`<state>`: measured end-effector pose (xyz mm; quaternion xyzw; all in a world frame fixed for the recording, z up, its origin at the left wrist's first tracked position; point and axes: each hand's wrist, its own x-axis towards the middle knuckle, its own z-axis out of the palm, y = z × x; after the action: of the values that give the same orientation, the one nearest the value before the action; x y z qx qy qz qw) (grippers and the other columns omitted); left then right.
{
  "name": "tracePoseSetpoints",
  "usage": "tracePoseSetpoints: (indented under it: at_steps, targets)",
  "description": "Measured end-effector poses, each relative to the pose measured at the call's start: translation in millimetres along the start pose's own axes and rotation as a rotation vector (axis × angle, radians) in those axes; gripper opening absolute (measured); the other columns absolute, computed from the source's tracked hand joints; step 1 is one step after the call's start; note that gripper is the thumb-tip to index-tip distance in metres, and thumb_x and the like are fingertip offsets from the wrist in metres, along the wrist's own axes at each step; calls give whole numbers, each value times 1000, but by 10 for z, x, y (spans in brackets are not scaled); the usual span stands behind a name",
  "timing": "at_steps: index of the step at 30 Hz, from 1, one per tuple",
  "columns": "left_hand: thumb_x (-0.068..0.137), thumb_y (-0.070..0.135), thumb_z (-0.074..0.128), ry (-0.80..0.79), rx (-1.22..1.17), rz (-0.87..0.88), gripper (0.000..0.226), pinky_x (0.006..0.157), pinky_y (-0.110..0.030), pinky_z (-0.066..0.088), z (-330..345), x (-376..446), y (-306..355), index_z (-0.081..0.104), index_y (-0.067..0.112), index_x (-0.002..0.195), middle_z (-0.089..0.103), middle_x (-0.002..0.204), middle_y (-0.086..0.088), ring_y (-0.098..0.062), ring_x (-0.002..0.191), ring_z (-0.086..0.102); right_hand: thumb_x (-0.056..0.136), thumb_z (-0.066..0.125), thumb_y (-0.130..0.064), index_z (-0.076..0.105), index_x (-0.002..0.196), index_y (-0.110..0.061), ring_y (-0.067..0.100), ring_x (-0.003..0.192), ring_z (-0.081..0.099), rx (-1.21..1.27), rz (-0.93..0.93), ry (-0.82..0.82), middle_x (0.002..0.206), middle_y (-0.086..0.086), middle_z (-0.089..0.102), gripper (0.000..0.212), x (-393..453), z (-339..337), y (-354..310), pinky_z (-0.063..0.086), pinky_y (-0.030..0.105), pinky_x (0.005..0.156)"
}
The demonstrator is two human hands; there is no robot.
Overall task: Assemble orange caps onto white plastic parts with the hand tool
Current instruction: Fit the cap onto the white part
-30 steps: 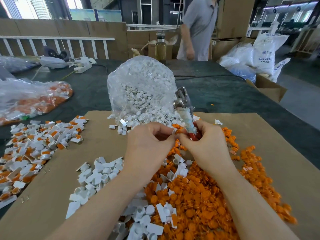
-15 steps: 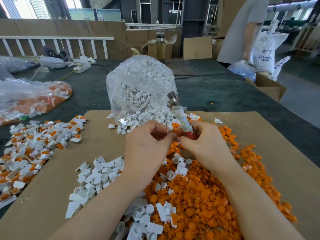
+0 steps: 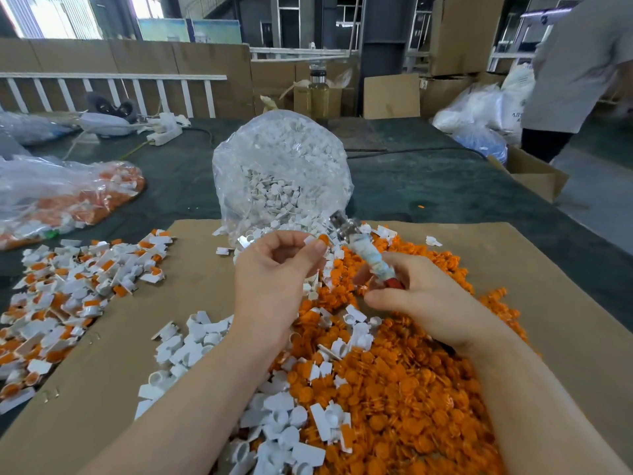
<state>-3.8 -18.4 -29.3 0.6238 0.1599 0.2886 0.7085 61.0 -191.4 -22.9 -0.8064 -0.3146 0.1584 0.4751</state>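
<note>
Two hands were at work above a sheet of brown cardboard laid over the dark surface. The left hand was raised, its thumb and forefinger pinching a white part with an orange cap fitted to it, the other fingers curled. The right hand had its grip closed around the hand tool, whose wrapped shaft ran up and left to a metal head lying just beside the pinched piece; whether the two touched could not be told. Loose orange caps formed a broad heap under and in front of both hands, with loose white parts scattered along its left edge and mixed into it. A clear bag of white parts stood behind the hands, open toward the cardboard and spilling pieces onto it. Assembled white-and-orange pieces lay in a pile to the left, partly off the cardboard. Another clear bag holding orange and white pieces lay at far left on the surface. A person in a grey shirt stood at the far right.
</note>
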Motion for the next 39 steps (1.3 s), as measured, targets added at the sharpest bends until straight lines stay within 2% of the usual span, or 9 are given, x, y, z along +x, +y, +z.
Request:
tracePoseSetpoints:
  at_steps: [6, 11, 14, 18, 21, 25, 30, 34, 39]
  targets:
    - [81, 8, 76, -23, -23, 31, 8, 64, -16, 54, -7, 9, -1, 71, 14, 82, 72, 69, 3, -12, 68, 71, 74, 66, -38, 63, 104, -28, -3, 71, 57, -103, 30, -87, 73, -25, 61, 32, -25, -1, -38, 42, 22, 69]
    - [81, 9, 76, -42, -19, 28, 8, 66, -18, 55, -7, 15, -6, 71, 15, 83, 73, 72, 2, -13, 71, 71, 72, 61, -37, 64, 102, -26, -3, 69, 55, -109, 10, -118, 71, -23, 59, 31, -27, 2, -46, 44, 31, 68]
    - [80, 8, 76, -53, -37, 23, 8, 65, -17, 54, -14, 17, -6, 71, 13, 83, 72, 72, 1, -13, 69, 70, 76, 60, -28, 65, 93, -25, 14, 66, 53, -136, -8, -103, 68, -12, 56, 18, -17, 28, -29, 48, 49, 71]
    - [78, 7, 75, -71, -105, 5, 8, 63, -18, 54, -27, 30, -5, 70, 9, 83, 70, 70, -3, -12, 64, 68, 82, 55, -14, 65, 85, -26, 36, 71, 56, -188, -50, -59, 79, 13, 63, 16, -7, 93, -29, 50, 51, 68]
    - [78, 5, 74, -73, -123, -10, 8, 63, -18, 54, -33, 36, -15, 69, 7, 84, 69, 70, -4, -12, 63, 67, 80, 52, -17, 63, 81, -26, 32, 71, 59, -220, -34, -39, 85, 12, 67, 14, 8, 113, -31, 51, 50, 69]
    - [78, 4, 74, -69, -146, -32, 8, 64, -19, 55, -35, 48, -23, 69, 7, 83, 70, 71, -4, -13, 64, 68, 86, 54, -7, 63, 79, -26, 15, 56, 52, -266, -20, -15, 78, 5, 67, 22, 33, 117, 17, 49, 42, 59]
    - [77, 7, 74, -93, -195, -167, 9, 68, -23, 60, -49, 65, -3, 70, 7, 85, 73, 72, -4, -15, 68, 70, 89, 55, -14, 62, 85, -27, 17, 65, 59, -272, -26, -3, 79, 3, 66, 15, 48, 134, 54, 52, 43, 65]
    - [83, 7, 70, 97, -378, -400, 11, 63, -22, 61, -200, 237, 16, 70, 4, 94, 77, 84, -8, -14, 75, 75, 92, 55, -21, 59, 94, -31, 5, 59, 56, -308, -34, 91, 76, -6, 62, 11, 75, 123, 110, 43, 24, 49]
    - [94, 13, 63, 486, -561, -584, 16, 57, -18, 59, -620, 592, 23, 67, 5, 106, 77, 85, -8, -9, 70, 74, 98, 53, -34, 44, 114, -39, 5, 75, 57, -493, 49, 220, 96, -14, 58, 19, 79, 26, 202, 46, 23, 61]
